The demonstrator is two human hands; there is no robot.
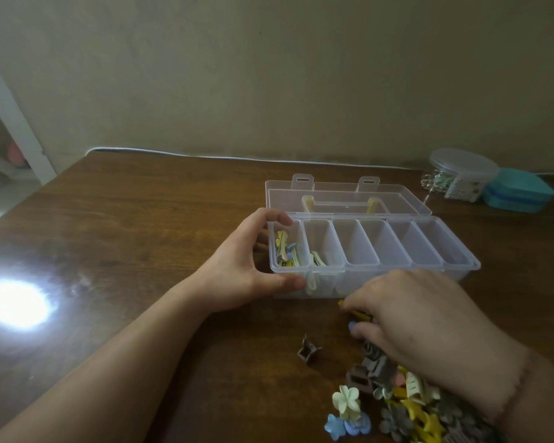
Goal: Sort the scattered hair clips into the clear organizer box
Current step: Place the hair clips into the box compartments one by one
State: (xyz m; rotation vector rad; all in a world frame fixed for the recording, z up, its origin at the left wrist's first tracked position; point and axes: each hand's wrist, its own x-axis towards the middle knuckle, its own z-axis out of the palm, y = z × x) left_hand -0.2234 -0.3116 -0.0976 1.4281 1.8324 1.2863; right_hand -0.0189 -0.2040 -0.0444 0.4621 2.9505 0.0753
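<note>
Progress early: organizer box [375,247] holds clips in only its two leftmost compartments, your left grip [247,270] clasping its end, right grip [406,311] pinching a yellow clip [357,312] from the tabletop [141,235] pile [406,407].

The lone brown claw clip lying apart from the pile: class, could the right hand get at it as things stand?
Probably yes. The brown claw clip lies alone on bare table, nothing over it, with the right hand just beside it, though its fingers already pinch a yellow clip.
</note>
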